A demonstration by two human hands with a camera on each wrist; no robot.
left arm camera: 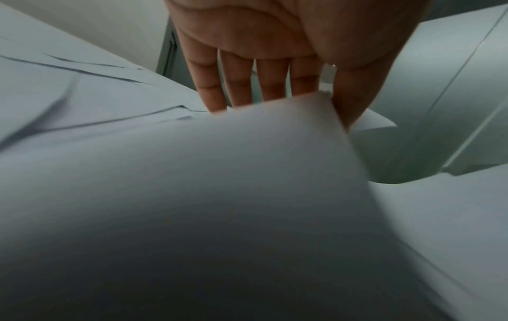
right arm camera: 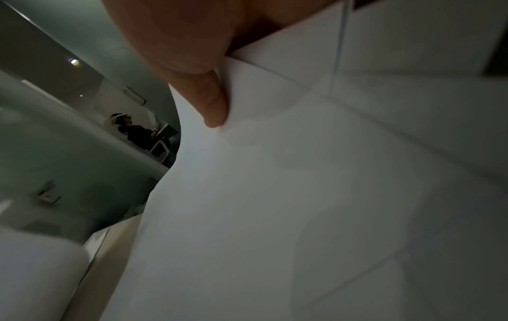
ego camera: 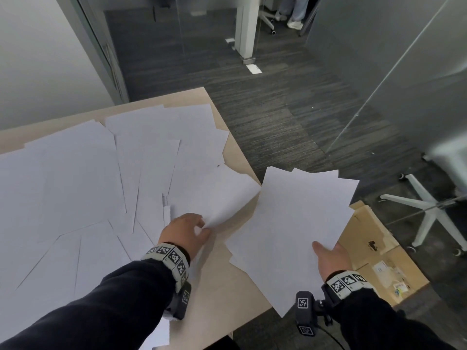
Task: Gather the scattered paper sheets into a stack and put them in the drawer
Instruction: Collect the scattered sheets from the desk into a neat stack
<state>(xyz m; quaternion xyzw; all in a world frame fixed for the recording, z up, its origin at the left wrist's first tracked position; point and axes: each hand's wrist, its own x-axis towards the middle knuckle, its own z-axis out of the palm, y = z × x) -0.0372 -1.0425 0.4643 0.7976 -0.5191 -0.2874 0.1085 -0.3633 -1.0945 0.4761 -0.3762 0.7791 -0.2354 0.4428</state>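
Several white paper sheets [ego camera: 75,178] lie scattered over the left and middle of the beige table [ego camera: 242,160]. My left hand [ego camera: 192,229] pinches the near corner of one sheet [ego camera: 217,195] and lifts it off the table; in the left wrist view this sheet [left arm camera: 219,184] passes between the fingers [left arm camera: 241,86] and thumb. My right hand [ego camera: 331,256] holds a loose stack of sheets [ego camera: 293,223] above the table's right edge, thumb on top. The right wrist view shows the thumb [right arm camera: 211,102] pressed on that stack [right arm camera: 302,195]. No drawer is in view.
Flattened cardboard [ego camera: 374,248] lies on the dark carpet right of the table. A white office-chair base [ego camera: 427,210] stands beyond it behind a glass partition [ego camera: 394,79]. Another chair and someone's legs [ego camera: 295,11] show far back.
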